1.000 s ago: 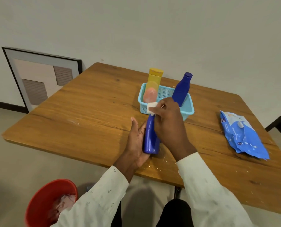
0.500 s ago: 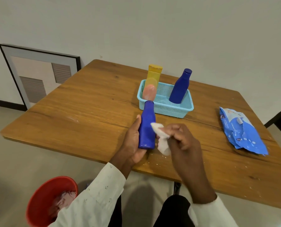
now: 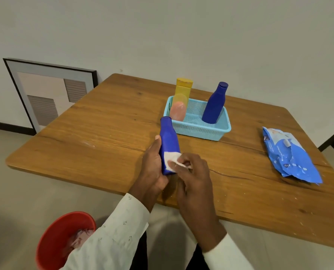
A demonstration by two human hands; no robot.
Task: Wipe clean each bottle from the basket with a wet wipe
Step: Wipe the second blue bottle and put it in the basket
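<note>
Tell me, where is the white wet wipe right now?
The wet wipe is near the table's front edge, pressed by the right hand against the lower part of the blue bottle that the left hand holds.

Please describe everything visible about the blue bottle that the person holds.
The dark blue plastic bottle with narrow neck and blue cap is held nearly upright, cap away from the person, above the wooden table's near edge. The left hand grips its lower body; the right hand presses a white wet wipe against it.
</note>
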